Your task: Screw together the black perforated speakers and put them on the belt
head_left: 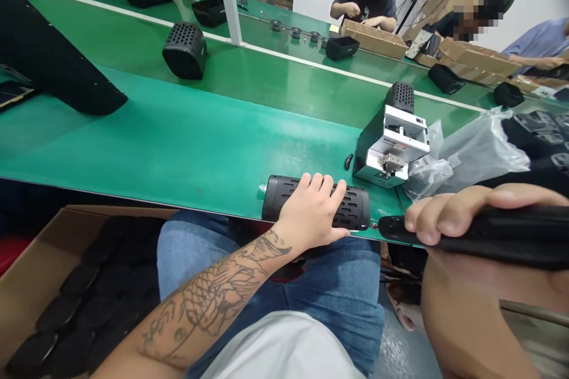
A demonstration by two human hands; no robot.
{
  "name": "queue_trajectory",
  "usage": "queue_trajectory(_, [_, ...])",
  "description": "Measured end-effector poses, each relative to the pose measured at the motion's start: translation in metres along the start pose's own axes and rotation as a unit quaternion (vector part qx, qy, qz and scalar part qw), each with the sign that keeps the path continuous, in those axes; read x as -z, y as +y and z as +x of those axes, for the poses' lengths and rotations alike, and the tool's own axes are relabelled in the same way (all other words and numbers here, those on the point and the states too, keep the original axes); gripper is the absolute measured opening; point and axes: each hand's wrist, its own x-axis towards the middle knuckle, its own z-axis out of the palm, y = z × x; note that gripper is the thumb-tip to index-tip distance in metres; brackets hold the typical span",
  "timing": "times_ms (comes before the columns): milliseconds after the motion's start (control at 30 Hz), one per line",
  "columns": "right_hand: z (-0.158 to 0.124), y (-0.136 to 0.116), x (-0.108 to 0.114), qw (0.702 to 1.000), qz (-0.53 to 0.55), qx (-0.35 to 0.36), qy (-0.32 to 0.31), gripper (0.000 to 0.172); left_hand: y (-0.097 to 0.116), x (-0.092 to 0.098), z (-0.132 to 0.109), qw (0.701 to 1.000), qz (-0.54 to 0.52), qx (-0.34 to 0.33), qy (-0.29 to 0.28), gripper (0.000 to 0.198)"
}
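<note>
A black speaker housing [352, 208] with slotted openings lies on its side at the near edge of the green bench. My left hand [312, 207] presses over its top and grips it, thumb on the near side. In my right hand [462, 213] is a black electric screwdriver [502, 237], held level with fingers wrapped around its body. Its bit points left at the housing's right end; whether it touches a screw there is too small to tell. Just beyond stands a white and black screw feeder [386, 148], with a small black piece [348, 161] beside it.
Another perforated housing [184, 50] stands on the green conveyor [284, 74]; one more [401, 96] sits behind the feeder. Clear plastic bags [480, 148] lie at right. A carton [89, 213] of black parts is at lower left. Across the line, people work near cardboard boxes [376, 39].
</note>
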Motion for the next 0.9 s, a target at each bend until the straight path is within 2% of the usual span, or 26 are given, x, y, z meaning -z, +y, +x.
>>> queue_trajectory(67, [-0.003,0.005,-0.015,0.999,-0.004,0.035,-0.001,0.056,-0.001,0.001,0.002,1.0,-0.005,0.0,-0.002,0.101])
queue_trajectory(133, [0.0,0.01,-0.025,0.999,0.003,0.038,0.019,0.061,-0.002,0.001,0.005,1.0,-0.009,0.001,-0.002,0.101])
queue_trajectory(300, [0.008,0.016,-0.037,0.999,-0.002,0.017,0.042,0.061,-0.004,0.0,0.007,1.0,-0.008,0.0,0.0,0.099])
queue_trajectory(533, [0.007,0.026,-0.04,0.999,0.026,0.01,0.027,0.059,-0.004,0.002,0.006,1.0,-0.012,-0.002,0.003,0.099])
queue_trajectory(767, [0.006,0.034,-0.034,0.999,0.042,-0.006,-0.013,0.054,-0.004,0.001,0.007,1.0,-0.01,0.001,0.001,0.098])
queue_trajectory(900, [0.004,0.037,-0.034,0.999,0.038,-0.003,-0.007,0.057,-0.004,0.0,0.007,1.0,-0.013,0.001,0.001,0.099])
